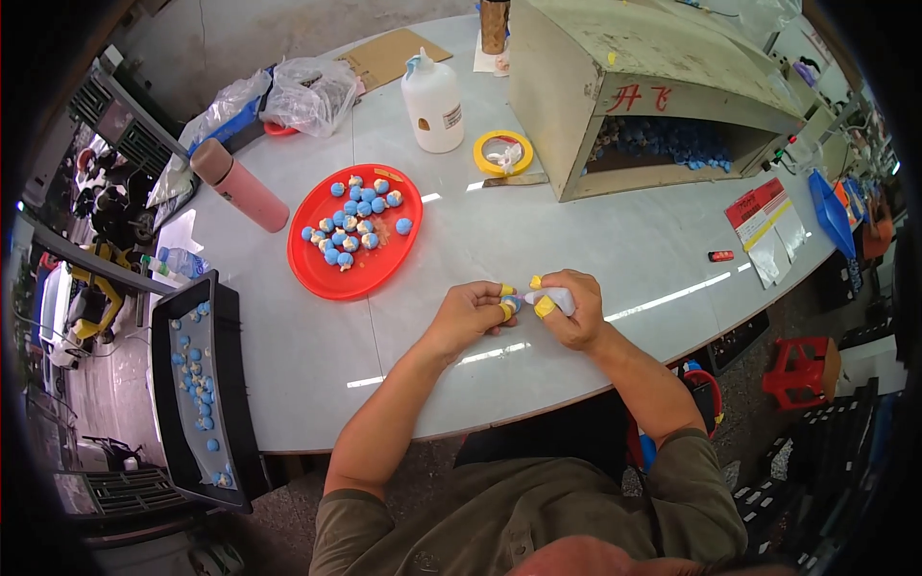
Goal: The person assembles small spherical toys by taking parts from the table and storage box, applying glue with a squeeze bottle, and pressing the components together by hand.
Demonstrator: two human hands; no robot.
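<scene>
Above the tabletop in front of me, my left hand point(463, 319) pinches a small blue ball-shaped piece point(512, 303) between thumb and fingertips. My right hand point(584, 312) is closed round a small white squeeze bottle point(558, 300). The bottle's narrow tip points left and meets or nearly meets the blue piece; contact is too small to tell. Yellow wraps cover some fingertips on both hands. Left of my hands and farther back lies a round red tray point(317, 276) holding several blue-and-cream balls point(348, 242).
Along the left table edge is a black bin point(233, 384) with more blue balls. Beyond the red tray stand a pink flask point(252, 194) and a white bottle point(437, 115). A yellow tape roll point(480, 144) lies near a metal box point(552, 125) holding blue pieces.
</scene>
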